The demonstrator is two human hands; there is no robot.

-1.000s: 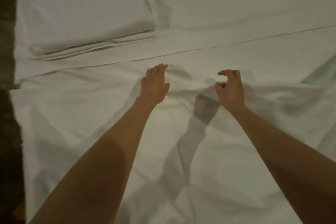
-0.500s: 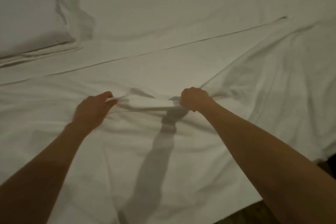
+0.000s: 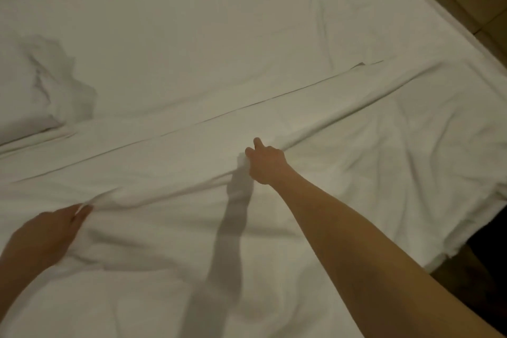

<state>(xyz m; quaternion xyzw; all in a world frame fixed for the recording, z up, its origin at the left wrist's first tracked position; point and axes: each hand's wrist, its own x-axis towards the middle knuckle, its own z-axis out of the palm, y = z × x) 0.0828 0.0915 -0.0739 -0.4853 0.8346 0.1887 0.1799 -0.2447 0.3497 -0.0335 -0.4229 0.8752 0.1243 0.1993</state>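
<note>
White top sheet (image 3: 356,178) spread over a bed, seen from the head camera. The sheet fills most of the frame. Its hem (image 3: 247,105) is drawn as a thin line from the middle left to the upper right, where one corner is shown turned back.

A raised ridge of gathered cloth (image 3: 164,189) is held at two places. Its long axis is laid from the lower left towards the centre and is carried on past the centre as a taut crease towards the upper right, roughly parallel to the hem.

The left hand (image 3: 46,233) is placed at the lower left end, and a sliver of cloth is pinched between its fingertips. The right hand (image 3: 264,166) is placed at the centre of the frame. Its fingers are curled round the bunched cloth, with one finger raised above it.

The ridge is thus spanned between the two hands, and the hem is found just beyond the fingers, towards the top of the frame. The untended far stretch at the upper right is nearer to the right hand. A pull across the ridge's axis is judged likely.

A pillow (image 3: 24,96) is seen at the left edge.
</note>
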